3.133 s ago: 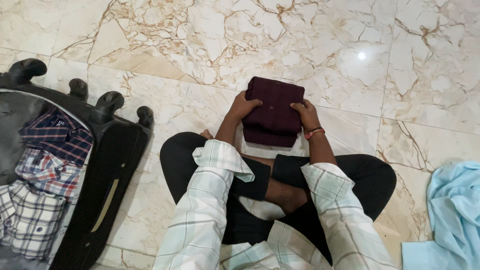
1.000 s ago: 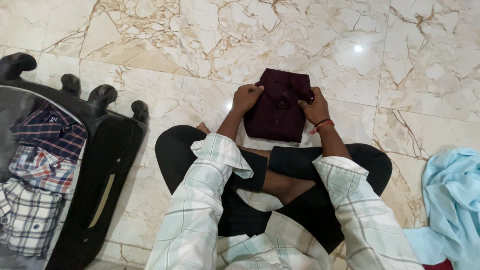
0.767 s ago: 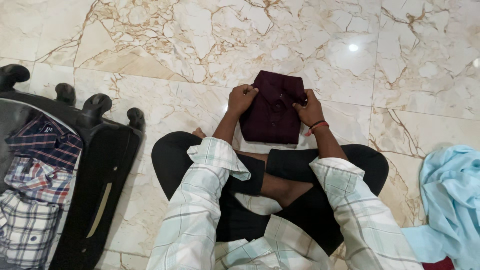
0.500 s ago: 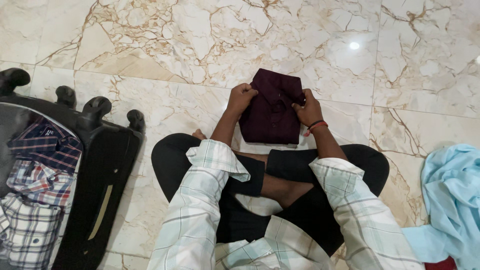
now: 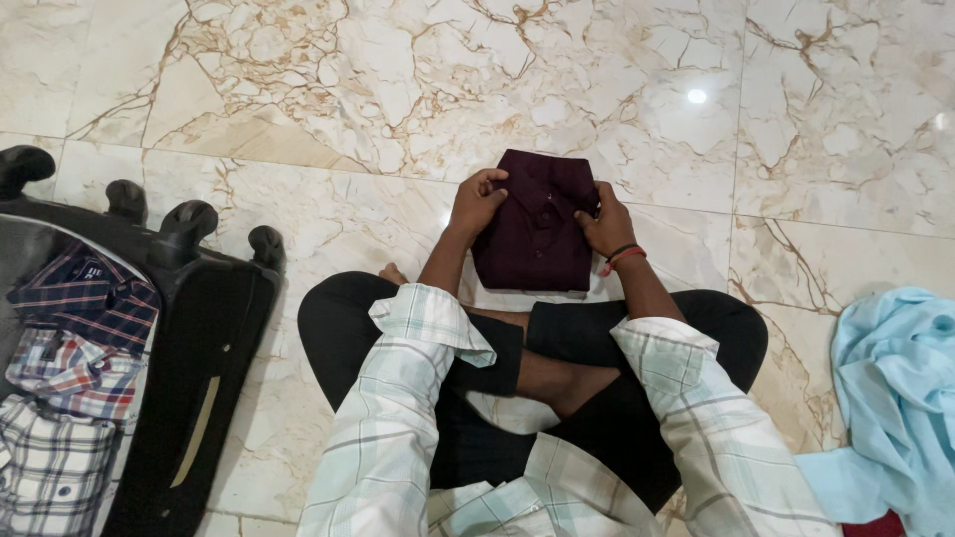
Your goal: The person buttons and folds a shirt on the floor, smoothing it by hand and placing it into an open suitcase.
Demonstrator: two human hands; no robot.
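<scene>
Both hands grasp a folded maroon shirt that lies collar-up on the marble floor, just past the person's crossed legs. Gripping the upper left edge beside the collar, the left hand has its fingers curled over the cloth. On the opposite side, the right hand pinches the upper right edge; a red and black thread band circles that wrist. The shirt is a neat rectangle with its buttoned front facing up. Pale plaid sleeves rolled to the elbow cover the person's upper arms, and black trousers cover the folded knees below the shirt. Well apart to the person's left, an open black suitcase lies on the floor with its wheels pointing away, holding several folded checked shirts stacked in a row. Well apart to the right, a crumpled light blue garment lies loose on the tiles, with a scrap of red cloth showing at the bottom edge.
</scene>
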